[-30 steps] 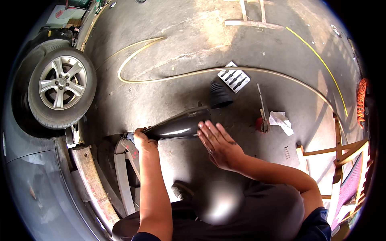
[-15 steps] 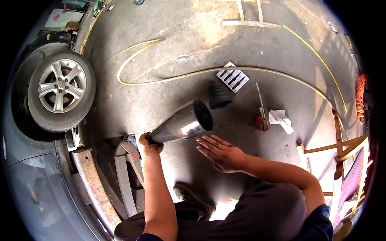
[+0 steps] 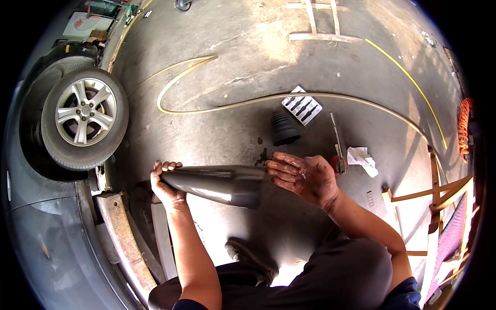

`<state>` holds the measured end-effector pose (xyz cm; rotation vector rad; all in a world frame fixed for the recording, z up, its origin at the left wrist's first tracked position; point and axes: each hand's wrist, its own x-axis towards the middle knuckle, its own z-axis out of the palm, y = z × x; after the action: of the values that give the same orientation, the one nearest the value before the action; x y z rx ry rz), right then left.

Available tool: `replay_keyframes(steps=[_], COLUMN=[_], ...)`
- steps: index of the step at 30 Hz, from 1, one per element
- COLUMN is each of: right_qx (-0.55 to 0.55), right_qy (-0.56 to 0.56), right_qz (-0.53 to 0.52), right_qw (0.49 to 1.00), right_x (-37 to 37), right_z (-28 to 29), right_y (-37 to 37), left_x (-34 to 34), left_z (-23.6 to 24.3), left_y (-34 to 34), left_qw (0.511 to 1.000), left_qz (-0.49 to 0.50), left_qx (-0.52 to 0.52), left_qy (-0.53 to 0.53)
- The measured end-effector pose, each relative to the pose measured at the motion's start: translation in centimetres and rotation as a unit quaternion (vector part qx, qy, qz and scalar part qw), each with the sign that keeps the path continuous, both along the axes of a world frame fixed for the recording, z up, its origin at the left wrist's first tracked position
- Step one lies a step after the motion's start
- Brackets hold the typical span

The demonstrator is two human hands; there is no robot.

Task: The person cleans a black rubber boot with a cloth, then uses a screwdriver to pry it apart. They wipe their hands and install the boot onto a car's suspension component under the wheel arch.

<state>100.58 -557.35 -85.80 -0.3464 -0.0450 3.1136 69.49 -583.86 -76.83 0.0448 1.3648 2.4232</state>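
A glossy black cone [image 3: 219,183] lies horizontally in my left hand [image 3: 166,183], whose fingers wrap round its narrow left end; its wide end points right. My right hand [image 3: 299,178] is beside the wide end, palm up with fingers apart, smudged dark and wet-looking. Beyond the hands, a ribbed black rubber boot [image 3: 284,129] lies on the concrete floor [image 3: 237,72], near a white tray of dark parts [image 3: 302,106]. A red container with a long tool [image 3: 340,165] stands behind my right hand, next to a crumpled white cloth [image 3: 361,160].
A grey car [image 3: 39,237] with its wheel [image 3: 85,116] fills the left side, beside a worn beam [image 3: 124,237]. A beige hose [image 3: 361,103] loops across the floor. Wooden frames [image 3: 323,36] [image 3: 439,201], a yellow strip [image 3: 413,77] and a coiled orange hose [image 3: 463,129] are farther out.
The cone has swung level and left with my left hand, its opening no longer facing up. My right hand has turned palm up and moved higher and rightward.
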Motion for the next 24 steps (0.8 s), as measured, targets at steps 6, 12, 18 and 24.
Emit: replay_keyframes(steps=[6,12,18,24], right_qx=[0.477,0.753,0.796,0.818], right_qy=[0.045,0.075,-0.062,-0.070], right_qz=[0.092,-0.097,-0.025,-0.080], right_qw=[0.873,0.647,0.602,0.565], right_x=[-2.2,-4.3,-2.1,-3.9], right_z=[-2.0,4.4,0.2,4.9], right_y=[-2.3,-3.0,-5.0,-4.4], left_x=[8.1,13.7,13.5,17.0], left_z=[4.5,1.9,2.9,1.7], left_y=[10.8,13.2,13.2,14.2], left_qw=[0.930,0.920,0.933,0.951], left_qz=[-0.194,-0.116,-0.027,0.034], left_qx=[-0.244,-0.277,-0.252,-0.207], left_qy=[0.194,0.251,0.256,0.228])
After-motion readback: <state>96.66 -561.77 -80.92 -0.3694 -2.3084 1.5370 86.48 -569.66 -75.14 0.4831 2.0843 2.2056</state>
